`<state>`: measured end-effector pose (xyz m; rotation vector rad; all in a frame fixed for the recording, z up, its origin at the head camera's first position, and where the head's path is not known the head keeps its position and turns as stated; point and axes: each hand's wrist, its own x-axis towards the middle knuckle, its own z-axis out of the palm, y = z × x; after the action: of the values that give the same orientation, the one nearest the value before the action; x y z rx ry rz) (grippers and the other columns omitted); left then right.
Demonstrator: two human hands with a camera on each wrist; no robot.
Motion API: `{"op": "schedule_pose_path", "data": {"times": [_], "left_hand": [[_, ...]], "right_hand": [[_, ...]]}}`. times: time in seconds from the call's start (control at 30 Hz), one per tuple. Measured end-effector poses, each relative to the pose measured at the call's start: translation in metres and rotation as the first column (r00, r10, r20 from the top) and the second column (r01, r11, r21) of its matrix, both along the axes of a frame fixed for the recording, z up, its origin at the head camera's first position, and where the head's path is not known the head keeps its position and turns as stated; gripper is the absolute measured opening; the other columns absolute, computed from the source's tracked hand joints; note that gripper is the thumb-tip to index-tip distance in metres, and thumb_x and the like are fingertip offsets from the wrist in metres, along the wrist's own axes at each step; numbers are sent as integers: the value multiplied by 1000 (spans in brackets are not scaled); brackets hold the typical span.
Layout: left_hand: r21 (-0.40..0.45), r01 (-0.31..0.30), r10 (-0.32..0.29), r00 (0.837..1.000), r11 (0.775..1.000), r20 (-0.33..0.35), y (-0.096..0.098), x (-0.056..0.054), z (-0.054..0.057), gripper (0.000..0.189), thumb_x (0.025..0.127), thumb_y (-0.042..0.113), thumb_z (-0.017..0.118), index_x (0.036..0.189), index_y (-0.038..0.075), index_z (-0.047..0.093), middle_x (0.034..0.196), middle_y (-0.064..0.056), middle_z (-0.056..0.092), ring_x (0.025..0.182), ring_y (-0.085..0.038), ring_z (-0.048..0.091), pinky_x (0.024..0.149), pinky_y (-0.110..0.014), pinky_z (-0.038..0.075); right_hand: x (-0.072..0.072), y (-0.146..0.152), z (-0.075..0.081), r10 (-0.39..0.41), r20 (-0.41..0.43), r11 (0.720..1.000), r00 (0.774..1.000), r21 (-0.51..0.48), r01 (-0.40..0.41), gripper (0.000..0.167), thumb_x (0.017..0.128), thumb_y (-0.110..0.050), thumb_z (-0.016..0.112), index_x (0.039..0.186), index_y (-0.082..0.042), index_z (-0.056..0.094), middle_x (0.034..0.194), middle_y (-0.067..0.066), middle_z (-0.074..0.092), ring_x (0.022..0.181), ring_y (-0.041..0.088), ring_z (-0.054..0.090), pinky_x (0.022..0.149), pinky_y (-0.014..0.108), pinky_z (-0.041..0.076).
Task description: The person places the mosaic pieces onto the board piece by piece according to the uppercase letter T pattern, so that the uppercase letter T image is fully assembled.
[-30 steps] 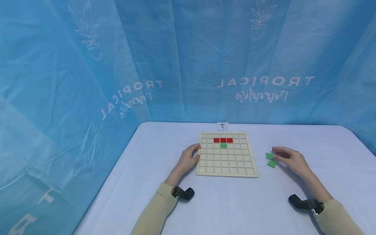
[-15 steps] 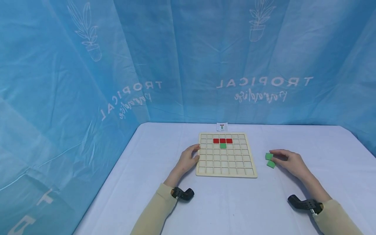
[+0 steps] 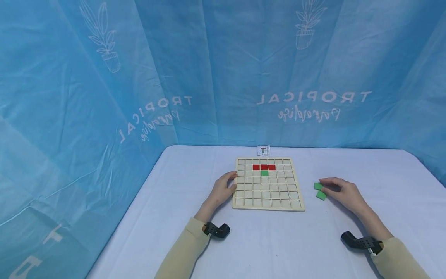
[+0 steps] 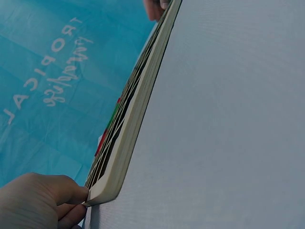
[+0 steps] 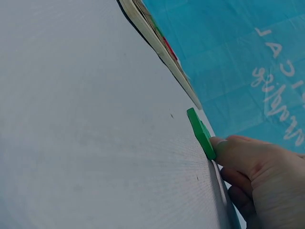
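Cream wooden gridded board (image 3: 266, 196): left fingers (image 4: 71, 192) pinching edge. Right of board: square green tile (image 3: 318, 186); right fingers (image 5: 231, 151) slightly parted, hold unclear; pinch opposite sides.

Near side of the board (image 3: 266, 190) is open: bare table (image 3: 278, 240) between the sleeves (image 3: 186, 250), only the wrist cameras (image 3: 219, 231) poking in. Left edge blocked by the left hand (image 3: 221, 189). Right side: narrow open lane, then the loose green tiles (image 3: 321, 195) and right hand (image 3: 345, 193). Far side tight: card (image 3: 263, 150) just behind board, curtain (image 3: 233, 77) beyond. Cells open from above; three red tiles (image 3: 264, 167) and one placed green tile (image 3: 265, 173) take up four.
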<state>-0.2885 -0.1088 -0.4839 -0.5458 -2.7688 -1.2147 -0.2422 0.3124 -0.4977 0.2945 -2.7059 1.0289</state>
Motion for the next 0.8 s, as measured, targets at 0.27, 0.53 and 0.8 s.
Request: {"op": "schedule_pose_path", "data": {"times": [0.27, 0.53, 0.8], "left_hand": [[0, 9, -9, 1000, 1000, 14, -1, 1, -4, 50, 91, 9, 56, 138, 3, 44, 128, -7, 56, 128, -22, 42, 110, -35, 28], [-11, 13, -13, 1000, 1000, -12, -2, 0, -2, 49, 90, 8, 57, 137, 2, 44, 127, -9, 56, 127, -24, 43, 110, -38, 29], [-15, 7, -7, 1000, 1000, -5, -1, -3, -1, 50, 91, 9, 57, 138, 3, 44, 127, -9, 56, 127, -23, 43, 110, -36, 30]], "right_hand": [[6, 1, 2, -33, -4, 998, 999, -56, 33, 41, 89, -31, 66, 119, -3, 63, 116, 18, 62, 112, 40, 51, 92, 59, 41], [-2, -1, 28, -76, -30, 987, 997, -145, 71, 45, 90, -37, 63, 125, -10, 61, 120, 14, 61, 115, 36, 49, 90, 59, 41], [-17, -32, 58, -43, -9, 980, 999, -196, 40, 49, 87, -43, 65, 126, -13, 61, 123, 11, 61, 117, 32, 48, 87, 62, 42]]}}
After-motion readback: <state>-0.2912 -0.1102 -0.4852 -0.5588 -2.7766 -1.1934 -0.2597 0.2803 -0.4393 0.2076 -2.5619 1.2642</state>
